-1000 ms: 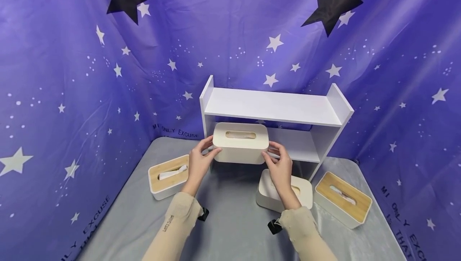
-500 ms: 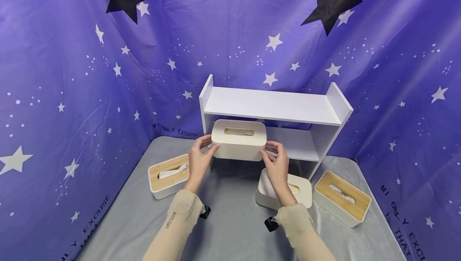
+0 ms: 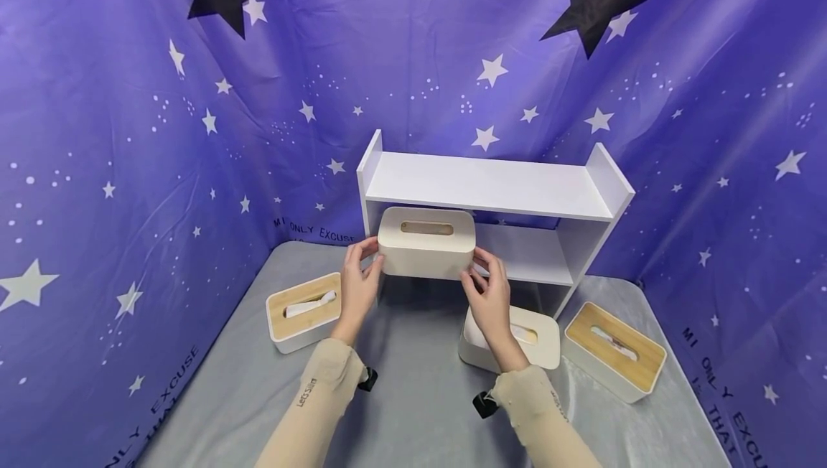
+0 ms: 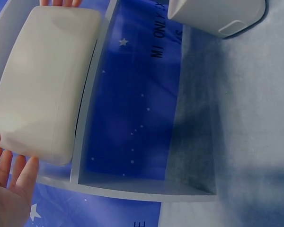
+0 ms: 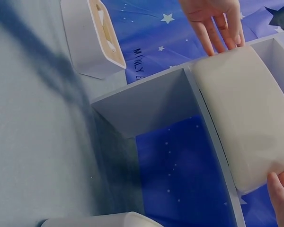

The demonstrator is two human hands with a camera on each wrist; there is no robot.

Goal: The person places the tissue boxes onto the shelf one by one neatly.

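A cream tissue box [image 3: 423, 261] with a long slot in its white lid is held level at the left part of the shelf's middle board. My left hand [image 3: 359, 283] grips its left end, thumb toward the front corner and fingers along the side. At the opposite end, my right hand [image 3: 491, 304] holds it the same way. From below, the left wrist view shows the plain underside of the tissue box [image 4: 47, 85] over the board, fingers at both ends. The right wrist view has the tissue box [image 5: 246, 113] beside the board's front edge. Whether it touches the board I cannot tell.
The white two-board shelf [image 3: 484, 184] stands at the back of the grey-covered table [image 3: 413, 396]. A wood-lidded tissue box [image 3: 304, 310] lies left. Right, a white-lidded tissue box [image 3: 543, 342] sits partly behind my right forearm, beside another wood-lidded box [image 3: 617, 353]. A purple star-printed curtain [image 3: 413, 52] surrounds everything.
Both hands have carried the tissue box slightly up and away from me, farther toward the shelf. The other tissue boxes have stayed in place.
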